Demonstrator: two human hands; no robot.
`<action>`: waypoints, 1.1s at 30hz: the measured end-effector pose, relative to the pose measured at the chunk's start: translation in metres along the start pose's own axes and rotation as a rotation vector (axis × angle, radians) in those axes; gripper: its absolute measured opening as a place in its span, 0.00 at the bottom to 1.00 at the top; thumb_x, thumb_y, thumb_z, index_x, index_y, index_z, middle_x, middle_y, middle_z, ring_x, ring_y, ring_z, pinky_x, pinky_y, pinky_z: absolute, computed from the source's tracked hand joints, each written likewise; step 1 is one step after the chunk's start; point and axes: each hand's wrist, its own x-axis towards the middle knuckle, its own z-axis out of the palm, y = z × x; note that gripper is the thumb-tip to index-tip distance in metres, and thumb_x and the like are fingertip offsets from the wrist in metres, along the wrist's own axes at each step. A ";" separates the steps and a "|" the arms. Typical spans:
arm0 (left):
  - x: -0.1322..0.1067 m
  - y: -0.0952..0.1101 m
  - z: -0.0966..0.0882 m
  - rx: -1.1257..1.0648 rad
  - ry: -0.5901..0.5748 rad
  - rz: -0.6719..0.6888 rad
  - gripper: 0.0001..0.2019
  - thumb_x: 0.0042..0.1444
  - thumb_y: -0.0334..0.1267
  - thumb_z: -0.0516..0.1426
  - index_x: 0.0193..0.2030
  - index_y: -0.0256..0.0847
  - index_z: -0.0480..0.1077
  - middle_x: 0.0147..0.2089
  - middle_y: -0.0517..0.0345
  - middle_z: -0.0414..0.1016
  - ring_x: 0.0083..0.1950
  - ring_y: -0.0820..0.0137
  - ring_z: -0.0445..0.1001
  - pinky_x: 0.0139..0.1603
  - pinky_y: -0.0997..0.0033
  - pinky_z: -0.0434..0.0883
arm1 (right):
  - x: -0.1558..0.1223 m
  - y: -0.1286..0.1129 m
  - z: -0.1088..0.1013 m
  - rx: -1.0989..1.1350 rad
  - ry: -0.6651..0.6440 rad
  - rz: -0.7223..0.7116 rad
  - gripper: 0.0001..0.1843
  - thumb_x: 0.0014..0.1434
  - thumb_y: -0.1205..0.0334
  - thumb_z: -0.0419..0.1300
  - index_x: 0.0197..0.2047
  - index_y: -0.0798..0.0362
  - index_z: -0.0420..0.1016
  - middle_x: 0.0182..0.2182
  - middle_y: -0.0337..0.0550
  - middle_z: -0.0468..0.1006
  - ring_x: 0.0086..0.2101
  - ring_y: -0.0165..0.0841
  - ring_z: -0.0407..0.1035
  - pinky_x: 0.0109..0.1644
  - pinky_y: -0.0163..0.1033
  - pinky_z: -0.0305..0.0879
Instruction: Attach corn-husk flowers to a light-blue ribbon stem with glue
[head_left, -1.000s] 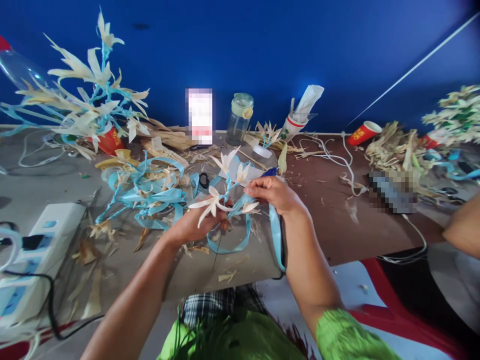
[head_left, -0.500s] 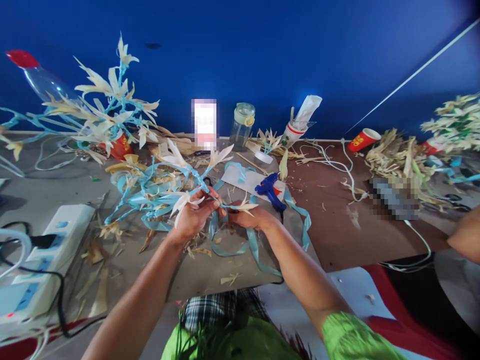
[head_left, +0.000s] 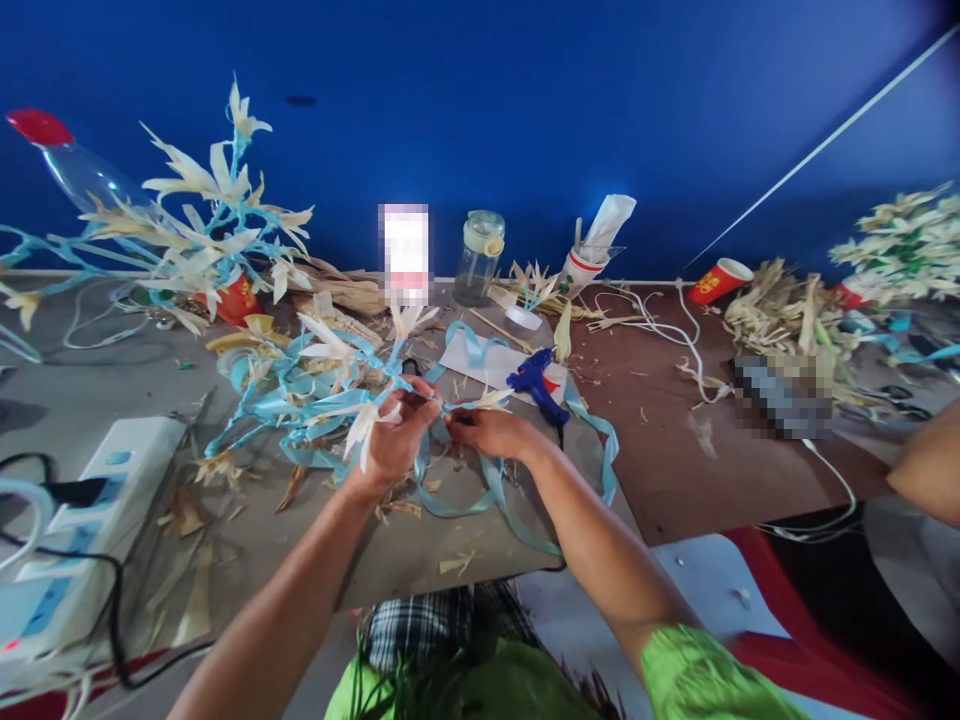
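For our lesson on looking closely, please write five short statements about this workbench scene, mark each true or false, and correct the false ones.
1. The left hand is closed on a blue-wrapped stem with pale flowers, and the right hand is beside it. True.
2. The blue glue gun lies at the right end of a white sheet. True.
3. The right hand is holding the glue gun. False: that hand is at the flower stem.
4. The jar stands left of the white cup. True.
5. The jar is solid red. False: it is see-through.
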 end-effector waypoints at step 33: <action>0.011 -0.005 -0.010 0.059 0.078 -0.001 0.12 0.42 0.41 0.64 0.32 0.41 0.68 0.28 0.62 0.72 0.28 0.73 0.69 0.31 0.73 0.67 | 0.003 -0.005 0.011 0.936 0.122 0.033 0.18 0.42 0.49 0.70 0.27 0.56 0.74 0.24 0.37 0.76 0.26 0.26 0.69 0.36 0.34 0.65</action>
